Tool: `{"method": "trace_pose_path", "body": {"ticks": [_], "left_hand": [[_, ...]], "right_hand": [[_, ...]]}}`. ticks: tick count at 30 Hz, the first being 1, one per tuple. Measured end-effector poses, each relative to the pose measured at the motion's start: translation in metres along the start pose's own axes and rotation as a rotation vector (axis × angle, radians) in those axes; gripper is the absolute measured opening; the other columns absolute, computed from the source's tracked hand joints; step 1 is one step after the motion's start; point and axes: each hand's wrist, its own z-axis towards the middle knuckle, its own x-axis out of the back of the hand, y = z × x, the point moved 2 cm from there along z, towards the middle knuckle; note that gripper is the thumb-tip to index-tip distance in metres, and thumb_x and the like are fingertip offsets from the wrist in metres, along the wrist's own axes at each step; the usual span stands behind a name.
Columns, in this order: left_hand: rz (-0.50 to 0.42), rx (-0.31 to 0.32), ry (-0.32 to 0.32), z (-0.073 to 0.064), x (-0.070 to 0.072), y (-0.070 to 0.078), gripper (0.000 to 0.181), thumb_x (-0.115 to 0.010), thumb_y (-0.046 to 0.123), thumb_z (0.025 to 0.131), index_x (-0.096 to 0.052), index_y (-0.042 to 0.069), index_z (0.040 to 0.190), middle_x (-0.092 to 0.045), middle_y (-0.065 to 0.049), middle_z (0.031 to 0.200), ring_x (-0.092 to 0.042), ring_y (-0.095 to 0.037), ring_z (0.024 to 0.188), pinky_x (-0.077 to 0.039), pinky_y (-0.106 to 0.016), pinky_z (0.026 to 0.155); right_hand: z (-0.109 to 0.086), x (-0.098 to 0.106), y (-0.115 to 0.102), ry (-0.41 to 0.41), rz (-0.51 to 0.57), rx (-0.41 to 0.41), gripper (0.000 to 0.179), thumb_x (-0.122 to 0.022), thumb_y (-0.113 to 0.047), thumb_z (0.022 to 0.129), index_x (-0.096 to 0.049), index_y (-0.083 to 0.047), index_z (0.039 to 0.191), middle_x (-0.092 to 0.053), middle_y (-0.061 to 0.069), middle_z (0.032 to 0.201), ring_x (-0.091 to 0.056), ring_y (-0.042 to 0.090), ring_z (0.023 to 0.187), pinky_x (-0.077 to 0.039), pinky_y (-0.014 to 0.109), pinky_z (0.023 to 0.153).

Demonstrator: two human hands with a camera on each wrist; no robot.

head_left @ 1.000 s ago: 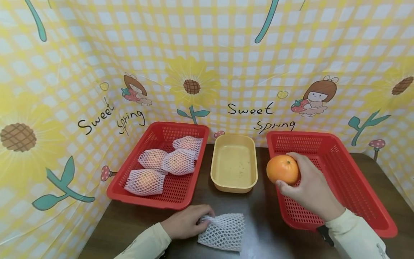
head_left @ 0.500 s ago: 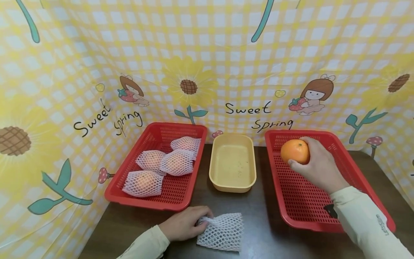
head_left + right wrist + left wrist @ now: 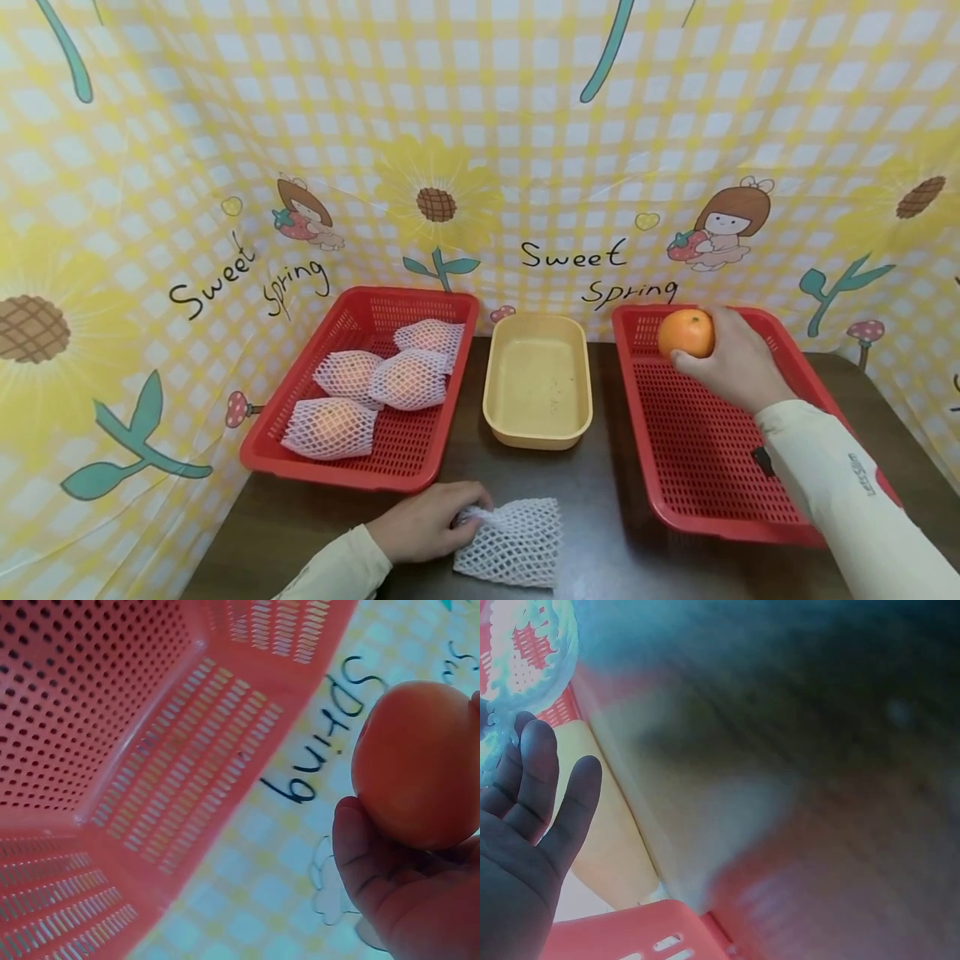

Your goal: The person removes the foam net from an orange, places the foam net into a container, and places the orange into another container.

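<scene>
My right hand grips an orange over the far left part of the right red basket. In the right wrist view the orange sits between thumb and fingers, with the basket's slotted wall beside it. At the front of the table, my left hand pinches one gathered end of a white foam net sleeve, which lies flat and holds no fruit. The left wrist view shows that hand with the bright net at its fingertips.
Several net-wrapped fruits lie in the left red basket. Between the two baskets stands a yellow tub with small dark specks on its bottom. A checked sunflower cloth hangs behind the dark table.
My right hand has carried the orange away from me, from the right basket's left rim to its far end. The left hand keeps its hold on the net sleeve.
</scene>
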Motion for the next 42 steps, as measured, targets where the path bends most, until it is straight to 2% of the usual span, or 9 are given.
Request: {"method": "trace_pose_path", "body": {"ticks": [8,17,26,33,42], "left_hand": [[0.004,-0.016,0.005,0.001,-0.003,-0.003,0.012,-0.061,0.024,0.102,-0.062,0.025,0.114,-0.063,0.016,0.107,-0.059,0.002,0.092,-0.052,-0.026,0.083],[0.035,-0.045,0.004,-0.002,-0.003,-0.005,0.012,-0.061,0.023,0.101,-0.062,0.024,0.114,-0.062,0.016,0.106,-0.059,0.002,0.091,-0.052,-0.025,0.082],[0.028,-0.027,0.006,-0.002,-0.004,-0.001,0.012,-0.061,0.021,0.101,-0.063,0.023,0.113,-0.063,0.016,0.106,-0.058,0.002,0.092,-0.051,-0.025,0.083],[-0.031,-0.026,0.019,-0.003,-0.004,0.002,0.013,-0.062,0.024,0.101,-0.062,0.025,0.114,-0.063,0.017,0.106,-0.057,0.001,0.089,-0.051,-0.024,0.082],[-0.044,-0.010,0.002,-0.001,-0.003,0.003,0.012,-0.062,0.023,0.101,-0.062,0.025,0.113,-0.062,0.017,0.103,-0.057,0.001,0.087,-0.050,-0.023,0.080]], "right_hand": [[0.021,-0.021,0.022,-0.106,0.013,-0.078,0.077,-0.076,-0.033,0.086,-0.036,0.005,0.140,-0.049,0.023,0.123,-0.052,0.039,0.101,-0.047,0.055,0.081],[0.041,-0.048,0.038,-0.188,-0.026,-0.074,0.070,-0.077,-0.034,0.082,-0.042,0.004,0.129,-0.054,0.021,0.113,-0.054,0.037,0.096,-0.047,0.051,0.079],[0.047,-0.061,0.047,-0.242,-0.008,-0.102,0.071,-0.077,-0.033,0.081,-0.042,0.004,0.130,-0.055,0.021,0.112,-0.054,0.036,0.094,-0.047,0.049,0.078],[0.052,-0.071,0.055,-0.280,0.011,-0.141,0.074,-0.080,-0.032,0.079,-0.039,0.003,0.131,-0.055,0.023,0.113,-0.055,0.037,0.094,-0.049,0.047,0.077],[0.053,-0.085,0.061,-0.284,0.017,-0.151,0.071,-0.082,-0.031,0.078,-0.042,0.003,0.125,-0.057,0.022,0.108,-0.057,0.035,0.089,-0.050,0.045,0.074]]}}
